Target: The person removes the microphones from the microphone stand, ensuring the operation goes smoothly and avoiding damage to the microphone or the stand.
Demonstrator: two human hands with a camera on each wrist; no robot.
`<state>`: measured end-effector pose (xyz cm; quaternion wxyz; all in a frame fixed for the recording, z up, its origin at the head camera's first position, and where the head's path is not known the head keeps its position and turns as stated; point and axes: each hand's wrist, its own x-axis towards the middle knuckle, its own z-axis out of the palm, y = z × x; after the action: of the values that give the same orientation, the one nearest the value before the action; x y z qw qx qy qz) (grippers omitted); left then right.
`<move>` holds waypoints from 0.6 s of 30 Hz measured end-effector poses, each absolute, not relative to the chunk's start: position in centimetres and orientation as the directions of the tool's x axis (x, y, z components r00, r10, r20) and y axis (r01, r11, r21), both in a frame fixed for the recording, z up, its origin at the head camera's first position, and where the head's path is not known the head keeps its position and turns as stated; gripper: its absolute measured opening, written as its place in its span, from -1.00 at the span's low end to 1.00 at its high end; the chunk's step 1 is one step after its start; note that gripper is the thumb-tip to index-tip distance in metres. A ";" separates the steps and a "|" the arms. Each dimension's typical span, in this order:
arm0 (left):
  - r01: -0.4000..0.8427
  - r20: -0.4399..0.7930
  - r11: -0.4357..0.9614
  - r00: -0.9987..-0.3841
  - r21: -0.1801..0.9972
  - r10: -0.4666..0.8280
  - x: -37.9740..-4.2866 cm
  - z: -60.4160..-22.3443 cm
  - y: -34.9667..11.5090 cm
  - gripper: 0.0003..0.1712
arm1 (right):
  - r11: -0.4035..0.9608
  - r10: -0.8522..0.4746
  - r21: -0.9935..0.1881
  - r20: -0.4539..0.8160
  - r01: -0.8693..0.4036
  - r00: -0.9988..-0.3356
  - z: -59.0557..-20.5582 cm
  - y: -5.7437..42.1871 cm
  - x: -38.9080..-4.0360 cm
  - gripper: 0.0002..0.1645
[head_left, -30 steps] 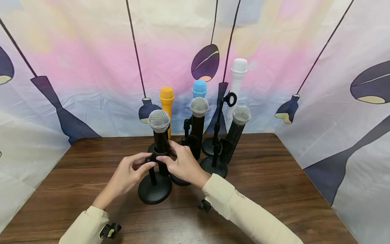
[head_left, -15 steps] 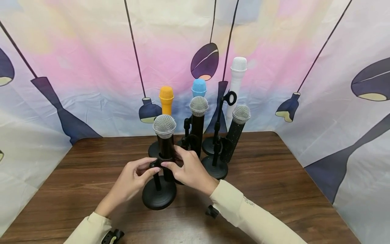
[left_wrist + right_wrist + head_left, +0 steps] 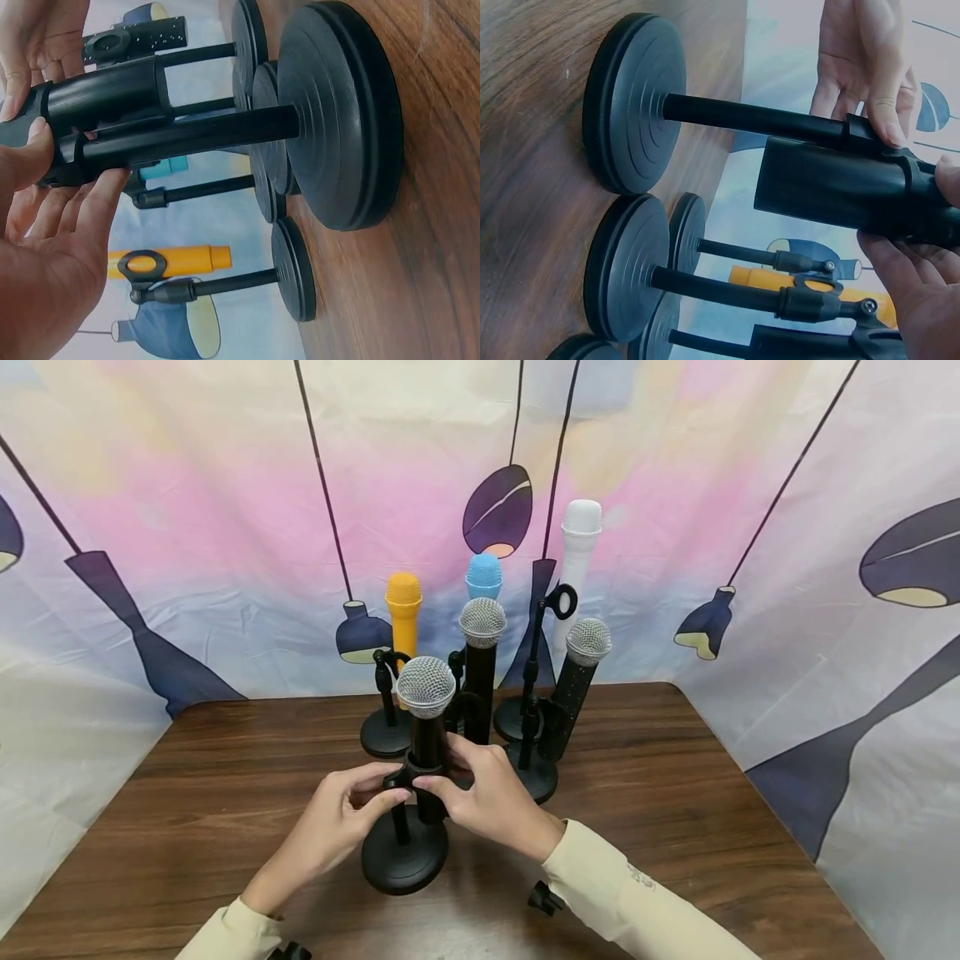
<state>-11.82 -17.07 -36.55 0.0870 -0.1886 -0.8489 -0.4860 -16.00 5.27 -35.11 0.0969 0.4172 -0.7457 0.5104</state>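
A black microphone with a silver mesh head [image 3: 426, 687] sits upright in the ring clip of a black desk stand, whose round base [image 3: 405, 860] is nearest me. My left hand [image 3: 330, 827] pinches the clip's joint at the top of the stand's post between thumb and fingers. On the other side, my right hand [image 3: 491, 789] grips the microphone's black body, its thumb at the clip ring. The left wrist view shows the lower end of the microphone body [image 3: 127, 94] poking out of the clip alongside the post [image 3: 195, 139]. From the right wrist, the base [image 3: 634, 105] stands on its flat side.
Behind are another black microphone [image 3: 482, 622], a speckled black one [image 3: 588, 643], and yellow [image 3: 403, 602], blue [image 3: 483, 577] and white microphones [image 3: 581, 539] along a printed curtain [image 3: 225, 510]. Several more round-based stands [image 3: 386, 735] crowd close behind the held one on the wooden table [image 3: 247, 777].
Both hands have brought the held stand and microphone toward me and a little right. The stand in front of the yellow microphone now shows more fully.
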 end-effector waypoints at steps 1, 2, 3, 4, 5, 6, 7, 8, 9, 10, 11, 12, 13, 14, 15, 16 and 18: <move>0.408 0.332 0.453 -0.912 0.792 0.241 -11.8 -36.5 -16.9 -0.62 | 0.127 -0.522 -0.683 0.571 -0.719 -0.634 -35.1 5.5 -16.0 -0.47; 0.411 0.333 0.450 -0.910 0.793 0.246 -11.8 -36.5 -16.8 -0.63 | 0.122 -0.521 -0.686 0.571 -0.717 -0.634 -35.2 5.6 -15.9 -0.47; 0.412 0.332 0.449 -0.910 0.793 0.248 -11.8 -36.5 -16.7 -0.63 | 0.116 -0.521 -0.689 0.571 -0.715 -0.635 -35.2 5.8 -15.9 -0.47; 0.413 0.334 0.449 -0.909 0.793 0.248 -11.8 -36.5 -16.6 -0.63 | 0.114 -0.523 -0.686 0.573 -0.718 -0.631 -35.2 5.9 -15.9 -0.48; 0.413 0.333 0.444 -0.909 0.795 0.250 -11.8 -36.5 -16.5 -0.63 | 0.110 -0.523 -0.687 0.575 -0.718 -0.629 -35.2 5.9 -15.9 -0.48; 0.414 0.335 0.443 -0.909 0.795 0.249 -11.8 -36.4 -16.4 -0.64 | 0.105 -0.524 -0.688 0.576 -0.718 -0.628 -35.2 6.0 -15.9 -0.48; 0.417 0.337 0.440 -0.907 0.795 0.251 -11.8 -36.4 -16.3 -0.64 | 0.101 -0.522 -0.686 0.580 -0.720 -0.626 -35.1 6.1 -15.8 -0.48; 0.418 0.338 0.435 -0.907 0.797 0.252 -11.8 -36.4 -16.2 -0.64 | 0.101 -0.522 -0.684 0.582 -0.722 -0.624 -35.1 6.2 -15.8 -0.48; 0.420 0.340 0.434 -0.906 0.797 0.253 -11.8 -36.3 -16.1 -0.65 | 0.101 -0.520 -0.679 0.587 -0.727 -0.620 -35.0 6.3 -15.8 -0.49; 0.424 0.343 0.428 -0.904 0.799 0.256 -11.9 -36.3 -16.0 -0.65 | 0.104 -0.517 -0.677 0.589 -0.729 -0.621 -35.0 6.4 -15.8 -0.49; 0.425 0.342 0.424 -0.903 0.800 0.259 -11.9 -36.3 -15.9 -0.66 | 0.105 -0.514 -0.681 0.587 -0.725 -0.626 -34.9 6.5 -15.7 -0.49; 0.427 0.344 0.422 -0.902 0.800 0.262 -12.0 -36.3 -15.8 -0.66 | 0.109 -0.511 -0.682 0.585 -0.723 -0.629 -34.9 6.6 -15.6 -0.49; 0.430 0.344 0.422 -0.900 0.798 0.266 -12.0 -36.3 -15.7 -0.65 | 0.113 -0.510 -0.685 0.581 -0.719 -0.634 -34.9 6.7 -15.6 -0.50; 0.430 0.343 0.423 -0.900 0.798 0.269 -12.0 -36.3 -15.6 -0.66 | 0.114 -0.511 -0.691 0.575 -0.713 -0.639 -35.0 6.9 -15.5 -0.51; 0.432 0.343 0.427 -0.899 0.794 0.271 -12.0 -36.4 -15.5 -0.66 | 0.116 -0.511 -0.696 0.570 -0.709 -0.644 -35.0 7.0 -15.4 -0.51; 0.433 0.343 0.431 -0.899 0.792 0.273 -11.9 -36.5 -15.4 -0.66 | 0.115 -0.509 -0.705 0.563 -0.700 -0.651 -35.1 7.1 -15.3 -0.52; 0.435 0.343 0.441 -0.898 0.785 0.276 -11.8 -36.6 -15.3 -0.66 | 0.115 -0.509 -0.709 0.560 -0.696 -0.654 -35.2 7.3 -15.2 -0.53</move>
<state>-11.83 -15.28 -36.58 0.0820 -0.2105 -0.8447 -0.4852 -15.20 7.28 -35.25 0.0888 0.4066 -0.7412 0.5267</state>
